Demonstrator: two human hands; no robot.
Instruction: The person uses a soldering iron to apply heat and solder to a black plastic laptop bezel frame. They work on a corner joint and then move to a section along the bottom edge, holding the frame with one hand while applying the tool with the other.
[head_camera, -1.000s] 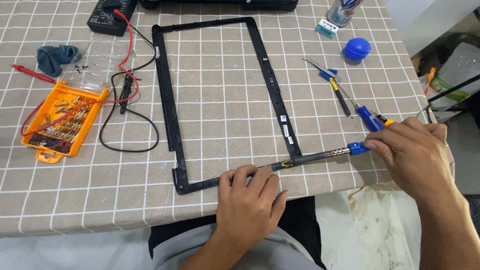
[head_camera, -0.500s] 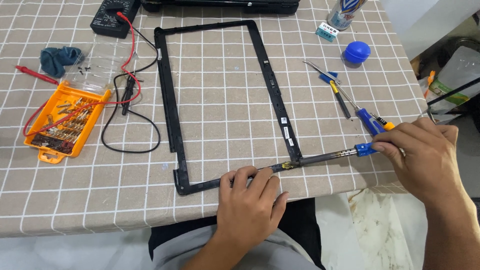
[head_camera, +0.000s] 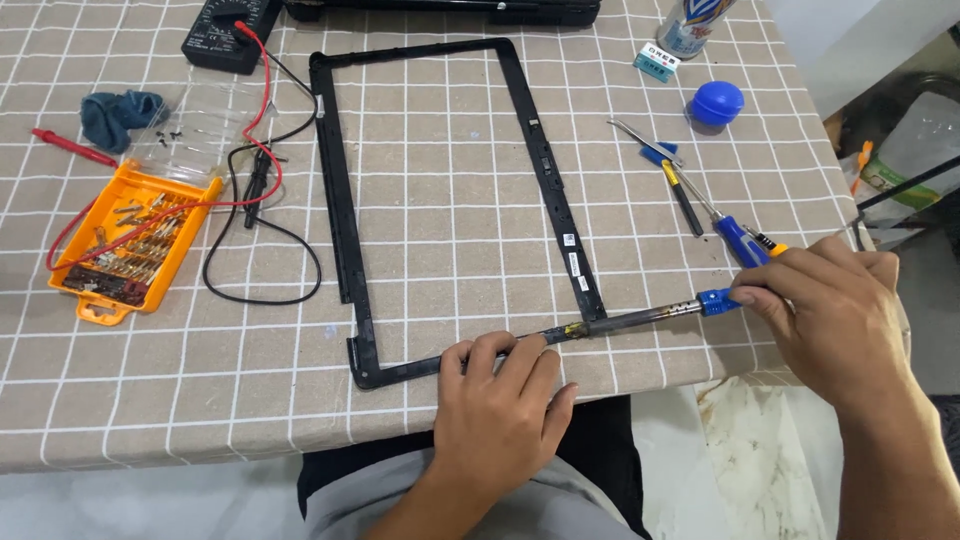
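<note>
A black rectangular screen bezel frame (head_camera: 340, 215) lies flat on the checked tablecloth. My left hand (head_camera: 500, 405) presses its fingertips on the frame's near edge. My right hand (head_camera: 835, 310) grips the blue handle of a soldering iron (head_camera: 640, 318). The iron's metal shaft lies along the table, and its tip touches the frame's near right corner, just past my left fingertips.
An orange bit tray (head_camera: 130, 245) sits left, with a black multimeter (head_camera: 230, 35) and its red and black leads (head_camera: 260, 215) behind it. Blue-handled screwdrivers (head_camera: 740, 235), tweezers, a blue cap (head_camera: 717, 103) and a can (head_camera: 690, 25) lie right. The table edge runs close to my body.
My right hand and the iron have shifted very slightly; the tip stays at the frame's near right corner. My left hand keeps its place.
</note>
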